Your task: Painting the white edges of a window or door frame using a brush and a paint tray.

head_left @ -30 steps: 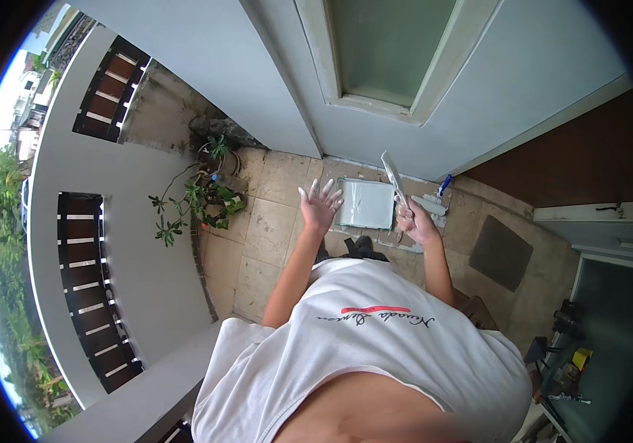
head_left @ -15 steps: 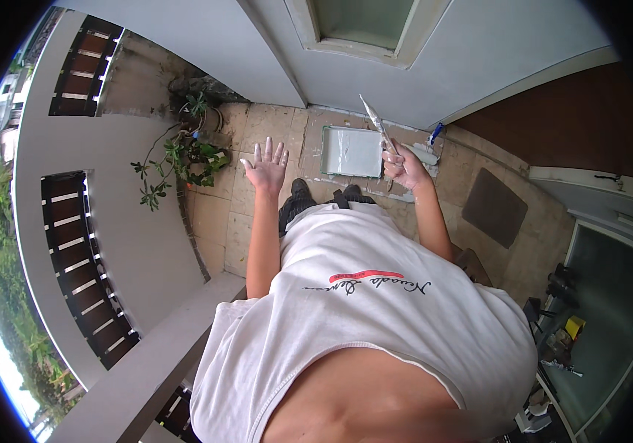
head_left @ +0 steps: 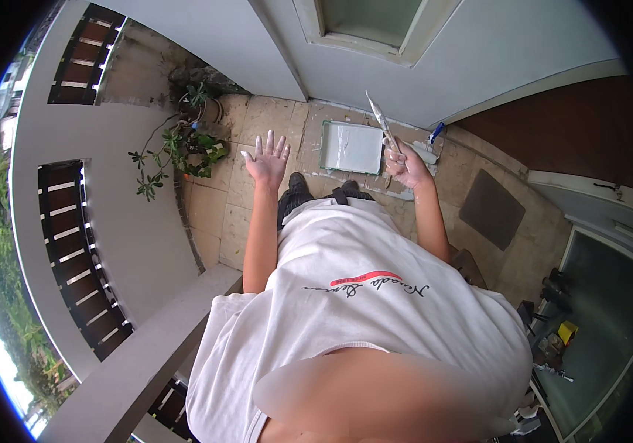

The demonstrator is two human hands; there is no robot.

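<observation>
My left hand [head_left: 266, 164] is held out in front of me, palm up and fingers spread, with white paint on the fingertips; nothing lies in it. In my right hand [head_left: 409, 164] is a paintbrush [head_left: 383, 122], its white-coated tip pointing up and away from me. The fingers wrap round its handle and are smeared with white paint. Beyond my feet a paint tray [head_left: 353, 148] with a green rim and white paint inside lies on the floor. Beside it, past my right hand, lies a paint roller [head_left: 426, 152] with a blue handle [head_left: 436, 133].
A white wall [head_left: 383, 77] with a framed glass panel [head_left: 368, 22] rises ahead. Potted plants [head_left: 183, 148] stand left, by the railing wall [head_left: 135, 184]. A dark mat [head_left: 492, 210] lies to the right, near a brown door [head_left: 575, 125] and a glass-topped surface [head_left: 601, 325] with tools nearby.
Both hands stay nearly in place, the left still spread and the right still round the paintbrush. The view has shifted slightly, and the brush looks a little more upright.
</observation>
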